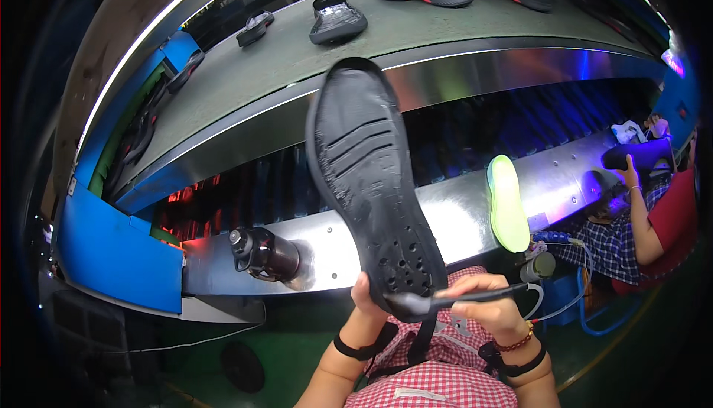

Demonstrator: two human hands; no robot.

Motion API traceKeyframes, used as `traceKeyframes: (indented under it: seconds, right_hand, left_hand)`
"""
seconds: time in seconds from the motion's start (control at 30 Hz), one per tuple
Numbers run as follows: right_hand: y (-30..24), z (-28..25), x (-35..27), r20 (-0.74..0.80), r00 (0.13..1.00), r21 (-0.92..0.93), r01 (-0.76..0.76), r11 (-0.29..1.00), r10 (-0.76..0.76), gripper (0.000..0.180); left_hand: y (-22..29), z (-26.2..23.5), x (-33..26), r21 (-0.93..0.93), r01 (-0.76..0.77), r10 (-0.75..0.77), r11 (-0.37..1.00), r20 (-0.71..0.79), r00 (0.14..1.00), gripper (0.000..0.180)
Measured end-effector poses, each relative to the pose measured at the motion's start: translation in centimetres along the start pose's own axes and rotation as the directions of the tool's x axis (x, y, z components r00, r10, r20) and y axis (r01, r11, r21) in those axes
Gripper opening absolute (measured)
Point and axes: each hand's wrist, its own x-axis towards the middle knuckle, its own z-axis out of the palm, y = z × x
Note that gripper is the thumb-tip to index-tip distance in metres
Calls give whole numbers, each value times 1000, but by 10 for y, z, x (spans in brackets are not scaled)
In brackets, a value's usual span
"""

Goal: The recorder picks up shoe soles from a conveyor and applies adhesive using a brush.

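Note:
A black shoe sole is held up in front of me, its hollow inner face with ridges and round holes turned toward me. My left hand grips its lower end from the left side. In my right hand is a black-handled brush, fingers closed round the handle. The pale bristles of the brush touch the sole's lower end near the holes. A thin tube runs from the handle's rear end. To the right, a yellow-green sole lies on the metal ledge.
A dark bottle stands on the metal ledge at left. Beyond, several shoe soles lie on a green conveyor belt. A co-worker at right holds a dark sole. Tubing and a small canister hang at my right.

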Motion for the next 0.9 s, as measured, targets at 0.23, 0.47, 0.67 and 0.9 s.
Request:
traceKeyframes:
  seconds: [0.23,0.47,0.67,0.9]
  right_hand:
    - [-33,-9,4,286,947,-377,252,891,-148,25]
    - [-38,-20,13,573,819,-450,335,828,-20,22]
    - [-48,-21,21,624,780,-510,372,776,36,20]
    - [-60,-20,22,610,790,-533,463,708,-57,21]
  left_hand:
    - [9,-22,2,-18,236,-227,972,208,951,99]
    - [31,-2,18,-56,496,-473,867,228,851,86]
    - [45,9,22,119,635,-646,763,147,749,80]
    - [59,16,18,169,702,-719,691,59,693,77]
